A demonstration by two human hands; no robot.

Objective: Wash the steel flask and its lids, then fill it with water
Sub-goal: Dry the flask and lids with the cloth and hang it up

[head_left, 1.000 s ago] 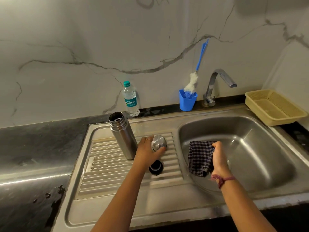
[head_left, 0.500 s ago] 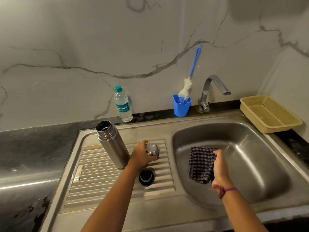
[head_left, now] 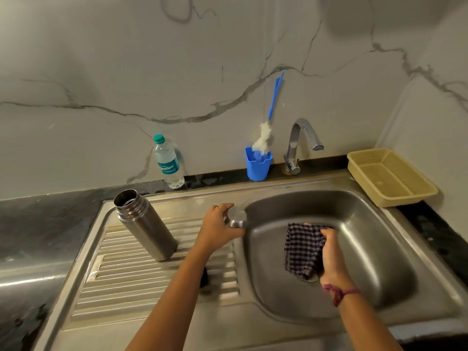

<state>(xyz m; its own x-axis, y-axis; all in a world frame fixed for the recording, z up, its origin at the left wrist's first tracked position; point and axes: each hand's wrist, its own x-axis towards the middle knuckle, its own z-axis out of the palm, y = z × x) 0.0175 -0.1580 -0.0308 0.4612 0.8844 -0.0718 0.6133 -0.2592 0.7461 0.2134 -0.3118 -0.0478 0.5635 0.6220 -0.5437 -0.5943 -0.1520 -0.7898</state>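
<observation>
Steel flask open on drainboard, blue cup holding brush

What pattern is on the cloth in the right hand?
The cloth has dark blue and white checks, seen in the head view.

The sink's drainboard (ribbed steel) bears 1 open, upright flask.
</observation>
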